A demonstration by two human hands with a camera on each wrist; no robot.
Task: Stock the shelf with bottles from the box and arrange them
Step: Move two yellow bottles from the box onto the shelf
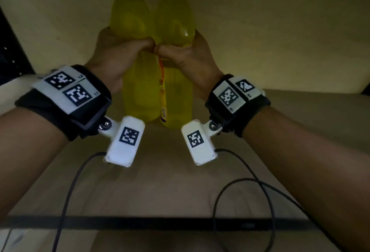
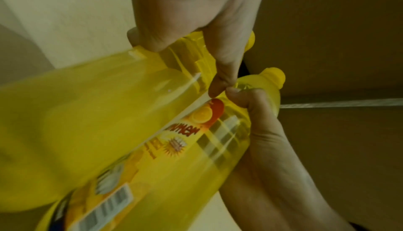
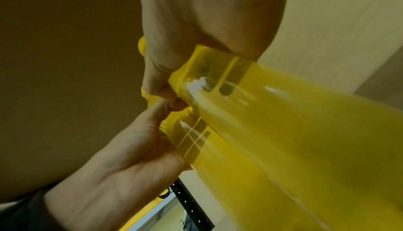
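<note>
Both tall yellow translucent plastic bottles (image 1: 130,21) (image 1: 176,23) look smooth and glossy, catching white glints, and the right one carries a slick printed wrap label in orange and yellow (image 2: 174,141). The beige shelf board (image 1: 160,181) beneath them looks matt and smooth. Black cloth wristbands (image 1: 50,109) carry matt white plastic camera housings (image 1: 125,141).

black wristbands (image 1: 60,109) | white marker tags (image 1: 77,95) | dark cables (image 1: 66,201)

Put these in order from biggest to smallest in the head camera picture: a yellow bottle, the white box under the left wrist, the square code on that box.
1. Left yellow bottle
2. White box
3. Square code
</note>
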